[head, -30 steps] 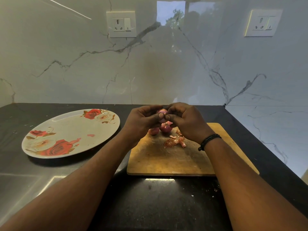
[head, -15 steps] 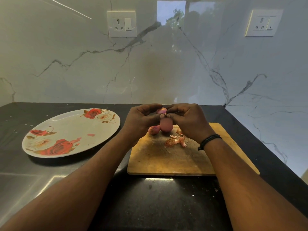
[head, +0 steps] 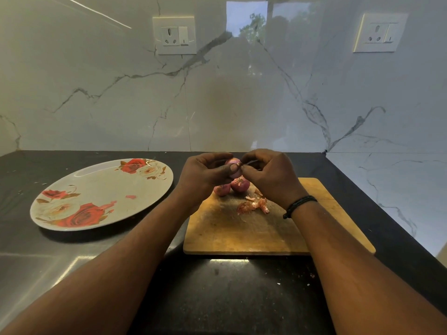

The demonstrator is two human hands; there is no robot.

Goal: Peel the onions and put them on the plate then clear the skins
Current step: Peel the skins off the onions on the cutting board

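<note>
Head view. Left hand (head: 205, 174) raised above the far end of the cutting board (head: 242, 233), fingers curled round a small pinkish onion (head: 232, 163), thumb across its front. Right hand (head: 271, 176) meets it from the other side; thumb and forefinger pinch at the onion's tip, likely on a strip of skin, though the pinched piece is too small to make out. Black cord bracelet (head: 300, 205) on the right wrist.

Two more onions on the board under the hands: larger one (head: 240, 184), smaller one (head: 222, 189) just beside it on the left. Loose skins (head: 254, 204) lie in a small heap near the board's middle. Floral plate (head: 96, 180) sits on the dark counter (head: 217, 298), left of the board and apart from it, with a few small pink scraps on it. Marble wall behind, two sockets (head: 174, 35) (head: 380, 32).
</note>
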